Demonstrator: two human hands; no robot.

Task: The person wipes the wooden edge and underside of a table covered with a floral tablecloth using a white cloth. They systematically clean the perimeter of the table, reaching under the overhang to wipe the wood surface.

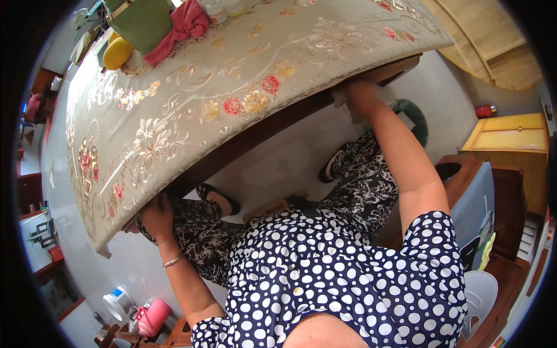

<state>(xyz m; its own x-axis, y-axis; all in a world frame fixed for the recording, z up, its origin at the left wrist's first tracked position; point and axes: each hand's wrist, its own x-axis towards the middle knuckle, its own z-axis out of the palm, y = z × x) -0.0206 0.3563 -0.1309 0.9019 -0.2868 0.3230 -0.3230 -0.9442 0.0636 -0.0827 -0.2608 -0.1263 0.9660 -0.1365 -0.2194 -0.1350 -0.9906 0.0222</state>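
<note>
A wooden table (261, 130) is covered by a pale cloth (191, 87) embroidered with pink and yellow flowers. My left hand (155, 216) grips the table's near edge at the lower left, under the cloth's hem; a thin bracelet circles that wrist. My right hand (361, 95) holds the table's edge at the upper right, and a bit of white cloth or paper shows beside its fingers. My legs in black-and-white patterned trousers and dark sandals (219, 198) are under the table.
On the far side of the table stand a green bag (142, 23), a pink cloth (183, 29) and a yellow object (117, 52). A yellow wooden cabinet (510, 136) is at the right, a pink jug (152, 318) and a white kettle (119, 301) on the floor at the lower left.
</note>
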